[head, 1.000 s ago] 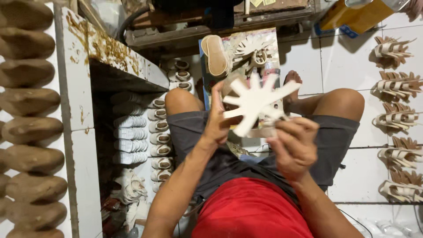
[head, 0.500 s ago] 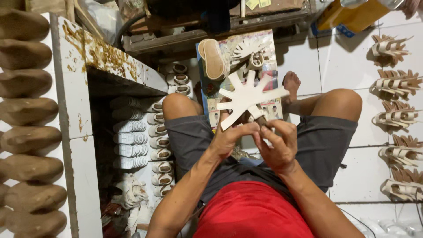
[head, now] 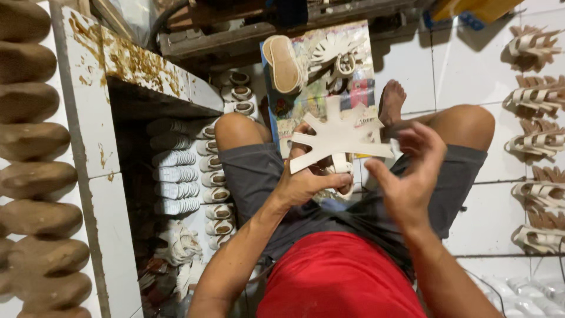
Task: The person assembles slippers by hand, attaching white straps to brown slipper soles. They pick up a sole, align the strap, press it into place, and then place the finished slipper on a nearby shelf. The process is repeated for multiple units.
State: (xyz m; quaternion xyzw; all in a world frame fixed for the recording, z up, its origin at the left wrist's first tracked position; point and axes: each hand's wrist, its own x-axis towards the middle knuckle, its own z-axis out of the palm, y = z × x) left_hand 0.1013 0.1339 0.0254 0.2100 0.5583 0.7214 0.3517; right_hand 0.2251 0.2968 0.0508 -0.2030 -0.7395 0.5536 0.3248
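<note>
I sit on the floor with my knees apart. My left hand (head: 307, 182) grips a white, many-armed flat strap piece (head: 338, 136) by its lower part and holds it up over my lap. A small looped white strap (head: 343, 171) hangs under it by my left fingers. My right hand (head: 412, 176) is beside the piece at the right, fingers spread, its fingertips near the piece's right arm; it holds nothing.
A tan shoe sole (head: 283, 62) lies on a colourful printed sheet (head: 306, 109) in front of me. Rows of white strapped sandal uppers (head: 218, 171) lie at left, and more sandal uppers (head: 538, 141) at right on the white tile floor. Brown wooden shoe lasts (head: 32, 176) line the far left.
The strap piece has come lower and turned flatter. My right hand has let go of it and opened out to the right, while my left hand keeps its hold.
</note>
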